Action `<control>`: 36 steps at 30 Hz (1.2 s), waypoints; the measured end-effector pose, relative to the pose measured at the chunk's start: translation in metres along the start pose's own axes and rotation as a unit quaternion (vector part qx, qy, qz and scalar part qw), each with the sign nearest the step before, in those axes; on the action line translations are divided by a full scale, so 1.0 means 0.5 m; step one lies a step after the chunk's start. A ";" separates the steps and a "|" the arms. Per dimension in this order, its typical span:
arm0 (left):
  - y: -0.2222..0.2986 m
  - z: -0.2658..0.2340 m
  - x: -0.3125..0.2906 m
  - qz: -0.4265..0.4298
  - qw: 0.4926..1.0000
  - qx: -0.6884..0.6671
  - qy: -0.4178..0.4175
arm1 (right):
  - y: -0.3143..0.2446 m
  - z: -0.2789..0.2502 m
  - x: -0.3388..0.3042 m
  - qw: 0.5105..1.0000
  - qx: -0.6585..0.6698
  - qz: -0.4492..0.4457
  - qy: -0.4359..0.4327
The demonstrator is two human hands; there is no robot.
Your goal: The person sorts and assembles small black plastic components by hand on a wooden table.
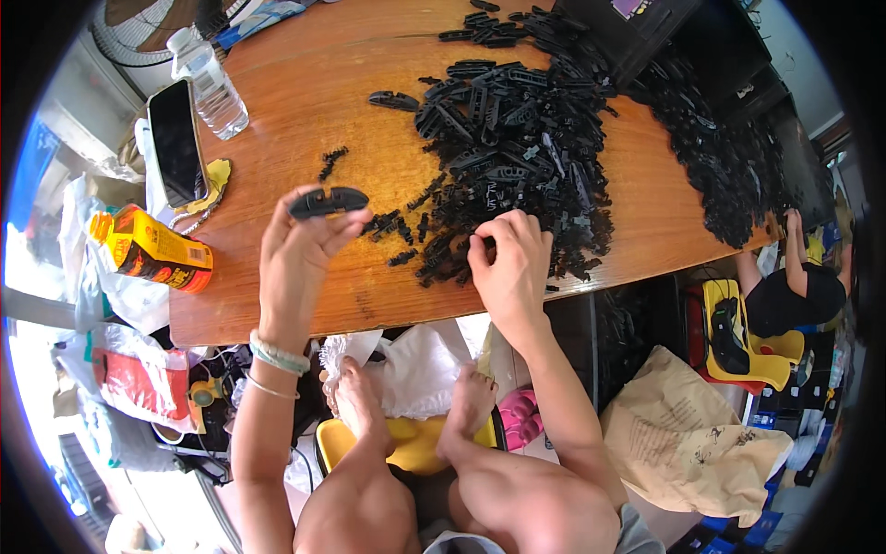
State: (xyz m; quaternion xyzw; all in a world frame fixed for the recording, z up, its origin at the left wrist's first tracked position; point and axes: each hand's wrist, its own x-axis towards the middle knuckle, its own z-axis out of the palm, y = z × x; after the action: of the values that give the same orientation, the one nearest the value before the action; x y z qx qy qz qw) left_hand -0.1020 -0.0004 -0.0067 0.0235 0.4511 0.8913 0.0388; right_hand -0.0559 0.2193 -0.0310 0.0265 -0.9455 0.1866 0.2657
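My left hand is raised over the near left of the wooden table, its fingers closed on a long, curved black plastic piece with a notch in its side. My right hand is at the near edge of a heap of similar black plastic pieces. Its thumb and fingertips are curled together over the heap; what they pinch, if anything, is hidden. Between my hands lie several small, ridged black parts, and a few more rest farther back on the wood.
Along the table's left side stand a clear water bottle, a propped phone and a yellow-orange bottle. Another black heap covers the right end. A brown paper sack sits below; a co-worker is near a yellow chair.
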 end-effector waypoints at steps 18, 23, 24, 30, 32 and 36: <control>-0.038 0.035 -0.135 -0.106 0.982 0.126 -0.092 | -0.059 -0.083 -0.033 0.561 0.749 0.322 -0.144; -0.044 0.044 -0.141 -0.105 0.983 0.122 -0.083 | -0.088 -0.086 -0.045 0.650 0.690 0.271 -0.165; -0.046 0.046 -0.142 -0.105 0.983 0.123 -0.083 | -0.095 -0.091 -0.046 0.696 0.645 0.278 -0.150; -0.070 0.053 -0.158 -0.035 0.984 0.160 -0.063 | -0.095 -0.059 -0.069 0.810 0.540 0.225 -0.041; -0.075 0.043 -0.157 -0.097 0.990 0.081 -0.057 | -0.099 -0.060 -0.068 0.838 0.505 0.206 -0.019; -0.037 0.076 -0.158 -0.135 0.981 0.115 -0.074 | -0.111 -0.065 -0.072 0.800 0.543 0.250 -0.046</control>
State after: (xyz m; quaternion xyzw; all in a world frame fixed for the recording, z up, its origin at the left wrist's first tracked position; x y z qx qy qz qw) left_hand -0.0196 0.0339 0.0007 0.0320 0.5453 0.8159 0.1893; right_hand -0.0007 0.1777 -0.0052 -0.0621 -0.6743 0.7278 0.1084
